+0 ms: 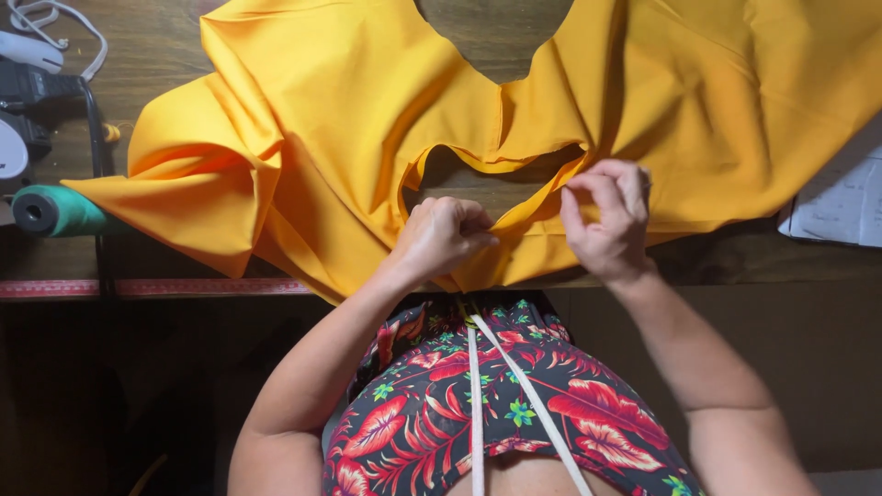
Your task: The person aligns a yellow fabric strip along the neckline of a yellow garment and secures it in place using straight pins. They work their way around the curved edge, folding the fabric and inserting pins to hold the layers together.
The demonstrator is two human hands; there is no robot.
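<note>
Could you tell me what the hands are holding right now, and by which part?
Both hold the yellow fabric by its curved cut edge: the left hand clenches it, the right hand pinches it further along.

Single view, head-worn camera. Position: above the person's own chest, looking steeply down and slightly forward. Range: close. Lower frame: the wearer's forearms rise from the bottom corners, floral garment [478, 404] at lower centre. Mid frame: left hand [441, 234] and right hand [611, 216], just right of centre. Upper frame: yellow fabric [349, 119] fills most of the width over a wooden table [496, 32]. Far left edge: green thread cone [55, 211], partly cropped. No second view; no shared area.
</note>
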